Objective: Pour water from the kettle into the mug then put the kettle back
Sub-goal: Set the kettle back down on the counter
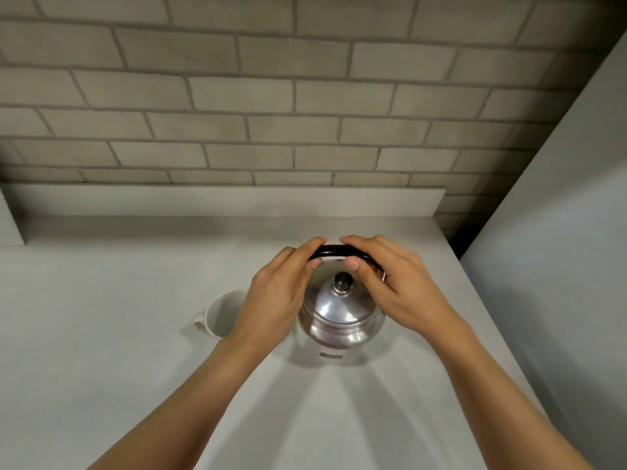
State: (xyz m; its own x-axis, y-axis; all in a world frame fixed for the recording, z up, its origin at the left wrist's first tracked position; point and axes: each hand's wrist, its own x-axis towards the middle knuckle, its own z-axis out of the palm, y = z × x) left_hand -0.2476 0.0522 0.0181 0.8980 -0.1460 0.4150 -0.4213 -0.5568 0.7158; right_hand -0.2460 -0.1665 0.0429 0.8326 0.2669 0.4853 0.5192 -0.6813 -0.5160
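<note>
With the kettle upright on the tabletop, lid on: left hand and right hand both curled round the black handle, likely steadying for a lift. Beside it, touching or not unclear, white mug, looking empty.

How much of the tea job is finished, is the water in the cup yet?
Nothing looks done: the mug looks empty. Right now the left hand and right hand are closing on the kettle handle. Lifting, pouring and putting it back remain.
</note>
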